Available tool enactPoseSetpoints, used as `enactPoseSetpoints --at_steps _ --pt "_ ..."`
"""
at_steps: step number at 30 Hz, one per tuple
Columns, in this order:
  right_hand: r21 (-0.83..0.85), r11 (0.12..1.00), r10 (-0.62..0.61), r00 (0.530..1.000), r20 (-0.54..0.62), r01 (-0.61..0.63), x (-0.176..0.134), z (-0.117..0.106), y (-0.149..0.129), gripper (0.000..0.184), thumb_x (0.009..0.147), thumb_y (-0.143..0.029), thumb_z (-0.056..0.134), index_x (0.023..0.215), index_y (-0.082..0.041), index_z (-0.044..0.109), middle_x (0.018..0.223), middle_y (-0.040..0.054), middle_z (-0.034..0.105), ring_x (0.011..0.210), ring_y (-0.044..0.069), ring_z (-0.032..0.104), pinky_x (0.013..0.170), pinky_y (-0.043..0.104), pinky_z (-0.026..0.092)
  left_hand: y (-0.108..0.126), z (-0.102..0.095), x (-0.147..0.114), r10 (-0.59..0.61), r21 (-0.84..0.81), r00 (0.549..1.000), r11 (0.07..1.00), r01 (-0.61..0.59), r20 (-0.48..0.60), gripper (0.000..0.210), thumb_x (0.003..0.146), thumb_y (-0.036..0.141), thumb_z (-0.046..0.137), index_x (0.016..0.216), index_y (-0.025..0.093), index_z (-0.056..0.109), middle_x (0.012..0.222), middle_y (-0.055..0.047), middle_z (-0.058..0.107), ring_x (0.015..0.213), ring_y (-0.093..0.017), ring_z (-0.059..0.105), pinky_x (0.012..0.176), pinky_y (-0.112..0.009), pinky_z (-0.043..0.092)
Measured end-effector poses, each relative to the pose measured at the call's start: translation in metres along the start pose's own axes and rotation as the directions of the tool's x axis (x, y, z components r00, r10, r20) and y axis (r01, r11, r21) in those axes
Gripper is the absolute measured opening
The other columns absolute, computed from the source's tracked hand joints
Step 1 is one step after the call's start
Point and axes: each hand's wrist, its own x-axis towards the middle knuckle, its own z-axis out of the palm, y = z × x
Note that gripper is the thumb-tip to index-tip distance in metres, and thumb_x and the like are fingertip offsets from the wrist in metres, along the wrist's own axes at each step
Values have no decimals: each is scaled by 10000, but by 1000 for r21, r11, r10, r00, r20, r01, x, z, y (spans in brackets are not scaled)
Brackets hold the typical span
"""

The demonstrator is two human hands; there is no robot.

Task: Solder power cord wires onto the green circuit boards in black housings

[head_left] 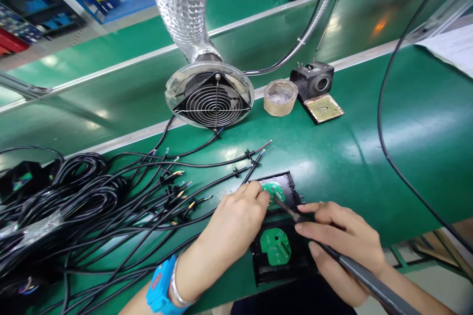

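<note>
My right hand grips the soldering iron, its tip at the upper green circuit board, inside a black housing on the worktop; my left hand bunches over that board, pinching what I cannot tell. The iron seems light, safest by its handle; the board looks stiff yet fragile, best held by edges

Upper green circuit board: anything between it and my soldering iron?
Nothing visible: the soldering iron in your right hand runs clear to the upper green circuit board; your left hand hides the board's left edge.
</note>
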Motion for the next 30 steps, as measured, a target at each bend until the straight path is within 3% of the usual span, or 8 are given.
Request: enactPoseSetpoints --at_steps 18,24,30 --pt "-99 995 -27 999 24 29 4 1 -2 247 725 -71 494 849 -163 686 729 34 545 825 175 640 716 303 578 0 0 -1 13 22 1000 1000 -13 5 102 927 155 417 897 174 513 850 -26 480 764 -177 545 631 -304 525" --pt "-55 994 -89 992 90 94 2 5 1 273 677 -60 464 825 -152 674 654 -4 459 584 103 519 783 362 577 1 -3 0 10 22 1000 1000 -10 22 126 931 144 395 893 180 510 847 -25 477 756 -182 545 617 -309 525" --pt "-12 986 -161 973 164 166 -5 6 8 292 652 -72 446 822 -128 678 675 17 476 609 118 513 834 401 560 1 -3 -1 9 25 999 1000 -10 38 113 926 135 406 890 180 503 854 -23 478 748 -178 543 615 -308 526"
